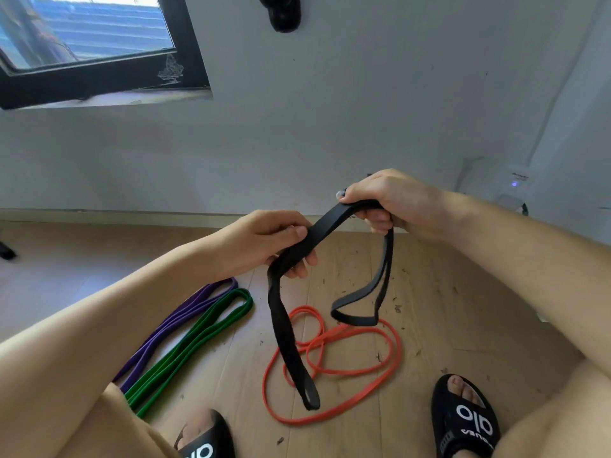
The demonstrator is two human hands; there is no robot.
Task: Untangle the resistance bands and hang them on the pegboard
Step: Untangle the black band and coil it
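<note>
Both my hands hold a wide black resistance band (284,325) above the floor. My left hand (267,242) pinches it between thumb and fingers; my right hand (386,200) grips its upper end. One doubled black end hangs down over a thin red band (334,368), which lies in loose tangled loops on the wooden floor. A second black loop dangles below my right hand. A green band (198,335) and a purple band (172,322) lie folded side by side at the left. No pegboard is in view.
A grey wall (330,127) rises right behind the bands, with a black-framed window (99,61) at upper left and a dark object (284,14) mounted at the top. My feet in black slides (463,421) stand at the bottom. Small debris dots the floor.
</note>
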